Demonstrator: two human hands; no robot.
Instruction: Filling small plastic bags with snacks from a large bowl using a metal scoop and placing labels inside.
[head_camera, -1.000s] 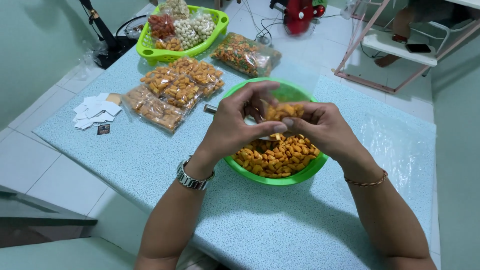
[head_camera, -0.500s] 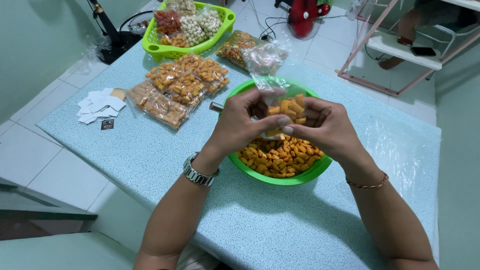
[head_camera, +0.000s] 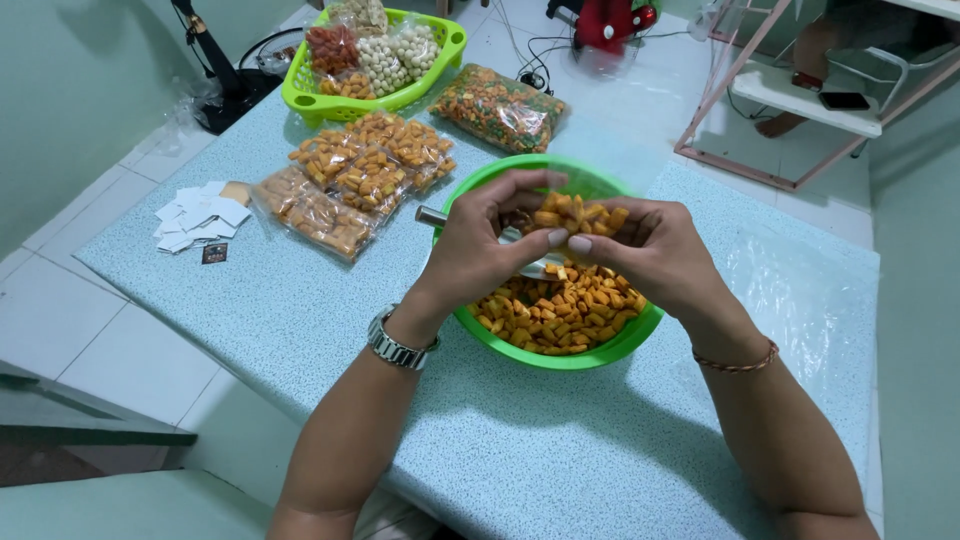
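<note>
Lowered the clear snack bag back down over the green bowl at frame center; both my left hand and right hand pinch it shut-fingered. Bowl's half full of orange crackers with a spoon handle poking out, and packed snack bags plus a green basket sit upper left.

My left hand and right hand meet in front of me, forearms angled inward, wrists raised. My fingers curl together, thumbs and fingertips pinched close, nearly touching each other.

Clear orange snack packets lie beside white paper labels on the table.
</note>
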